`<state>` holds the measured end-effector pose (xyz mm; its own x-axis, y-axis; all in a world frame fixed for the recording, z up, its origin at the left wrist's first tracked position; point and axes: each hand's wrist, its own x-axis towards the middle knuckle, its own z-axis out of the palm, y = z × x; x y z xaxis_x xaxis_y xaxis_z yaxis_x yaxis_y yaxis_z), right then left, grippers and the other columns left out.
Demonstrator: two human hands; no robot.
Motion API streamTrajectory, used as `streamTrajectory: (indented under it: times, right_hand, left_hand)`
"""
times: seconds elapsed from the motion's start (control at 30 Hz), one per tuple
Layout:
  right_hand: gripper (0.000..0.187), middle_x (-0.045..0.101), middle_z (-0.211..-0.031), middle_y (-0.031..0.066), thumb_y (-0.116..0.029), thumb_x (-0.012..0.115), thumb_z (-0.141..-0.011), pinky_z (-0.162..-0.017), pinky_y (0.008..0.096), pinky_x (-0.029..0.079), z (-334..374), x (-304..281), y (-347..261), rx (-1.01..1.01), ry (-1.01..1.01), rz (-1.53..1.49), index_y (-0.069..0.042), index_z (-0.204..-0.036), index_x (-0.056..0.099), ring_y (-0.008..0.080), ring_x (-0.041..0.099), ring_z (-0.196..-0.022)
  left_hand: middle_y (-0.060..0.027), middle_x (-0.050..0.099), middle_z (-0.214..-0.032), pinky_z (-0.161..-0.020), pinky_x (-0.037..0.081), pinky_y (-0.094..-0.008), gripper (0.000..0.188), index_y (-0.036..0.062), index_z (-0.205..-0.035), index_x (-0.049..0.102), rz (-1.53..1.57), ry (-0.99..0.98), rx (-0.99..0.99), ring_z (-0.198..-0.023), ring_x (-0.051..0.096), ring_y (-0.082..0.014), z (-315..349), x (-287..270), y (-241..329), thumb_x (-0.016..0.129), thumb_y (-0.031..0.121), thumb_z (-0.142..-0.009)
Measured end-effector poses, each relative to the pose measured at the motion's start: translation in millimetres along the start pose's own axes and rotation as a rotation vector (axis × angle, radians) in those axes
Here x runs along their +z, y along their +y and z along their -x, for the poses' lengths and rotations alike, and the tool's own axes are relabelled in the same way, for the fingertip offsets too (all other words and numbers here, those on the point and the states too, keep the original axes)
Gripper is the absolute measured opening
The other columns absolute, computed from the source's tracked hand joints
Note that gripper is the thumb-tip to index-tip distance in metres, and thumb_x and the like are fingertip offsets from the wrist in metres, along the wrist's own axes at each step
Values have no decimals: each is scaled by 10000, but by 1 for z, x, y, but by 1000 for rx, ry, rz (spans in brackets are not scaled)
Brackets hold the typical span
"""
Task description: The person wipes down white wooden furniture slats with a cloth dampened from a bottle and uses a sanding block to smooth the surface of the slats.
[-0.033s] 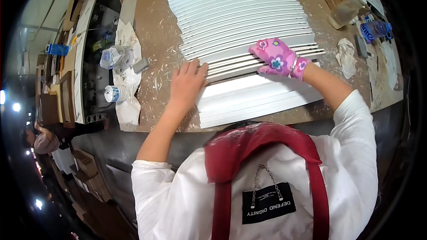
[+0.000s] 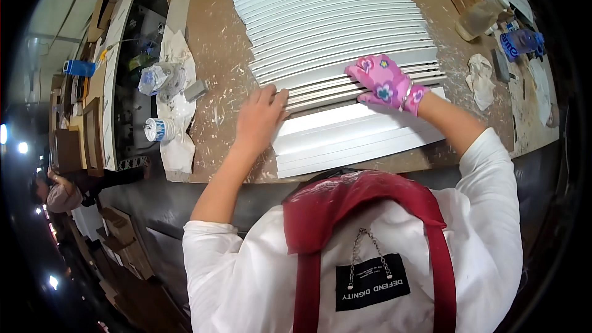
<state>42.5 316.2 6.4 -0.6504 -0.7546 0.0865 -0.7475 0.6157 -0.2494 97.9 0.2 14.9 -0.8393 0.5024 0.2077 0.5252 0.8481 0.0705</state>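
White strips (image 2: 336,9) lie side by side in a long row across the brown work board (image 2: 216,31). Around several narrow strips at the near end of the row (image 2: 320,94), my right hand (image 2: 383,83) closes its thumb and fingers, in a pink flowered glove. My bare left hand (image 2: 262,114) rests palm down at the left ends of those same strips, fingers extended and index finger touching them. Closer to me, wider white strips (image 2: 357,135) lie flat, just below both hands. The glove hides part of the gripped strips.
Left on the table are a grey block (image 2: 195,90), a white cup (image 2: 159,130) and a clear plastic bag (image 2: 154,80). To the right lie crumpled paper (image 2: 480,80), a cloudy bottle (image 2: 478,18) and a blue-labelled bottle (image 2: 523,42). Another person (image 2: 65,194) is far left.
The right ends of the gripped strips have shifted slightly left, closer in line with the others. My gloved right hand has moved very little; my left hand stays at the strip ends.
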Motion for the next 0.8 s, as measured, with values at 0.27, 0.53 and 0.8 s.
streamTrajectory:
  times: [0.27,0.53,0.8]
  right_hand:
    - [569,471,-1362,142,-218,705,-744,-1027,468,371,18,12,-3,125,223,214,-146,-1280,529,350,435,-1266]
    - [573,355,-1474,152,-403,520,-934,-1125,445,289,59,-8,21,373,207,201,-102,-1407,405,326,320,-1373]
    - [445,554,-1303,165,-319,537,-951,-1023,349,398,211,7,67,1080,100,-475,-2,-1264,530,305,532,-1198]
  left_hand:
    - [-139,496,-1296,-903,455,-414,521,106,-1265,543,235,39,-126,-1133,507,-357,-2,26,-11,723,220,-789]
    - [-168,295,-1509,-1108,257,-474,731,61,-1436,350,247,65,-323,-1371,295,-389,27,9,-14,679,261,-815]
    - [-187,254,-1513,-1109,268,-523,1113,155,-1475,294,420,-474,-156,-1395,233,-412,68,-10,26,845,489,-567]
